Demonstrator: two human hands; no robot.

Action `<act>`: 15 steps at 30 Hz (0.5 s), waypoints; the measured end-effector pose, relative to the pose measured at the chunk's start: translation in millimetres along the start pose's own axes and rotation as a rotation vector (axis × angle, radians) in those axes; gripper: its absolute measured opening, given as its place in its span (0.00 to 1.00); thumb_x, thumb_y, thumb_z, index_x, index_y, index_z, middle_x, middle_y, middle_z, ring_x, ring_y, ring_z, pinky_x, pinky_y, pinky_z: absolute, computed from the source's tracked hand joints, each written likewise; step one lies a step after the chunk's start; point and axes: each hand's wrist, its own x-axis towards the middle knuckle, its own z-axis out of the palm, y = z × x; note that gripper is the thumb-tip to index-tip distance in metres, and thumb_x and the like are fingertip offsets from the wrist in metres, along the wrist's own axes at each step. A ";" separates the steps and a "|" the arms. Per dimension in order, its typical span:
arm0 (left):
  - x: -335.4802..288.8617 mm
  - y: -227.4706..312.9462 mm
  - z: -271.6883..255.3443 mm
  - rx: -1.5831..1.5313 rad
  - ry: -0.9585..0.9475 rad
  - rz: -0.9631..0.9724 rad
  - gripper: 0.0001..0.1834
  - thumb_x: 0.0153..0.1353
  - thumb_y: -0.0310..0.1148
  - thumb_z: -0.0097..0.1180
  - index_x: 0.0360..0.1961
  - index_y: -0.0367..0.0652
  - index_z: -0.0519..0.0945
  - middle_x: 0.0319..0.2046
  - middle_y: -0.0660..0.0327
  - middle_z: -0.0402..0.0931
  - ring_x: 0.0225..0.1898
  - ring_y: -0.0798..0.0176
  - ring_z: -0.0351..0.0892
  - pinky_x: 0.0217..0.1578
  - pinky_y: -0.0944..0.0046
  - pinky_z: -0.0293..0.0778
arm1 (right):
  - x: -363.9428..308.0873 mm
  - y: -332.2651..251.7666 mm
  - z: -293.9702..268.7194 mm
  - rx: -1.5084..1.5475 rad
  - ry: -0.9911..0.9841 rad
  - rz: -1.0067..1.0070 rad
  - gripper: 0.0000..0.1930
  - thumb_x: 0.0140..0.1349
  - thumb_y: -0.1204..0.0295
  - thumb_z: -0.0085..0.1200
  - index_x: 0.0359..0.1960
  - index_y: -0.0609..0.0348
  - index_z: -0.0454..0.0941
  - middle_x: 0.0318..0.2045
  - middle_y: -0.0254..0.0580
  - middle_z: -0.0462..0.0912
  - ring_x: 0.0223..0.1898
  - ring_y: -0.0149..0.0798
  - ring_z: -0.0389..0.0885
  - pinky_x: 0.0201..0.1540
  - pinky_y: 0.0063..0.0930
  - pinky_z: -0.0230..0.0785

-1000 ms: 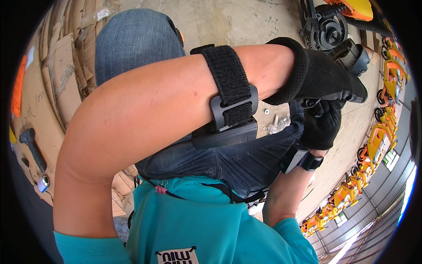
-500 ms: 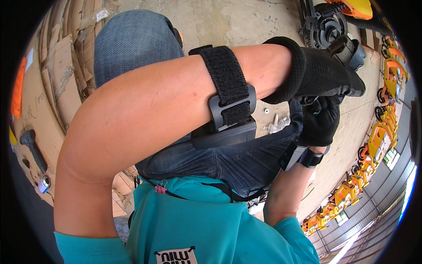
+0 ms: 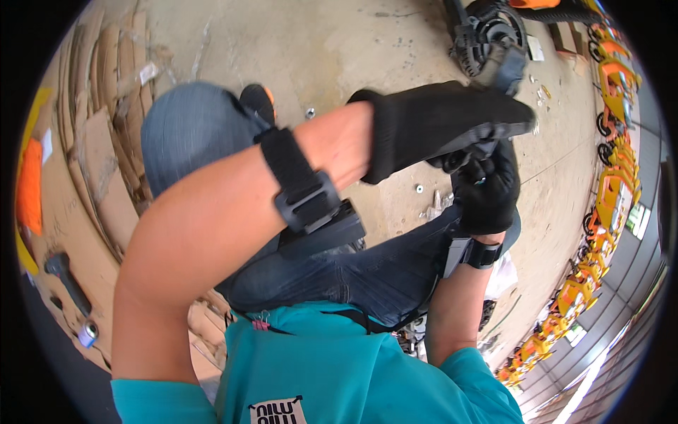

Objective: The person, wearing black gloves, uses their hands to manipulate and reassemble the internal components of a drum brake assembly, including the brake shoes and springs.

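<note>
Both hands wear black knit gloves and are close together, above the floor on the right side of the view. My left hand [image 3: 452, 124] reaches across from the left, its fingers curled around a dark tool with a blocky grey-blue end [image 3: 510, 71] that sticks out on the far side; motion smears it. Just below it, my right hand [image 3: 487, 189] is closed, fingers bent up against the left one. A small dark piece shows between the hands, too hidden to name. Beyond them is a black wheel [image 3: 498, 32] on a dark frame.
Flattened cardboard [image 3: 106, 152] covers the left side. A dark-handled tool [image 3: 68, 283] and a small can [image 3: 88, 333] lie there. A metal ring [image 3: 419, 189] and clear plastic scraps [image 3: 439, 205] lie on the concrete. Yellow wheeled machines [image 3: 611, 191] line the right.
Both hands, with the tool, have shifted left in the view, the left hand more than the right. The view itself has moved too, showing more floor around my knee and foot.
</note>
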 end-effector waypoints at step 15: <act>-51.6 -20.1 -54.6 0.540 -0.088 0.376 0.36 0.71 0.39 0.56 0.74 0.39 0.57 0.70 0.49 0.63 0.67 0.48 0.69 0.67 0.51 0.69 | 63.6 43.3 42.9 1.005 0.018 0.643 0.10 0.64 0.68 0.63 0.43 0.59 0.79 0.24 0.25 0.73 0.19 0.21 0.65 0.21 0.19 0.58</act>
